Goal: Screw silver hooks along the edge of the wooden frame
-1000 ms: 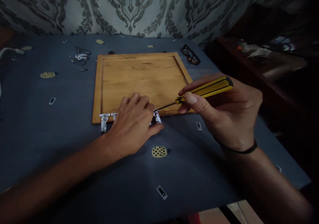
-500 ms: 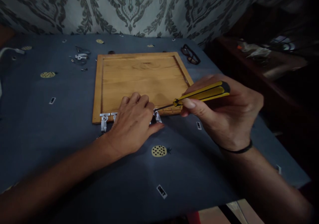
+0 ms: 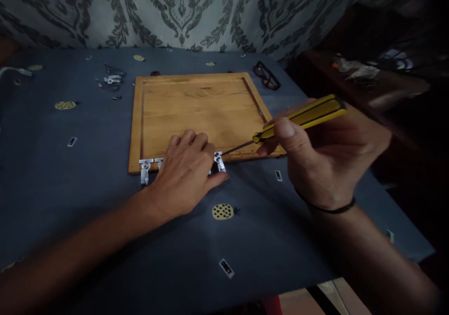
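Observation:
A square wooden board (image 3: 196,109) lies on a dark blue cloth. Small metal hooks (image 3: 145,168) are fixed along its near edge. My left hand (image 3: 185,175) rests over that edge with its fingers curled beside one metal hook (image 3: 220,161). My right hand (image 3: 326,156) is closed on a yellow-and-black screwdriver (image 3: 301,116). The screwdriver's thin shaft slants down and left, and its tip sits at the hook by my left fingertips.
Loose metal parts (image 3: 112,80) lie on the cloth at the back left. Dark-framed glasses (image 3: 266,75) sit behind the board's right corner. A white cable end (image 3: 17,72) shows at far left. A dark wooden surface (image 3: 379,86) stands right of the table.
My right hand has lifted and shifted a little to the right, raising the screwdriver handle to a steeper angle. The tip stays at the hook. My left hand has barely moved.

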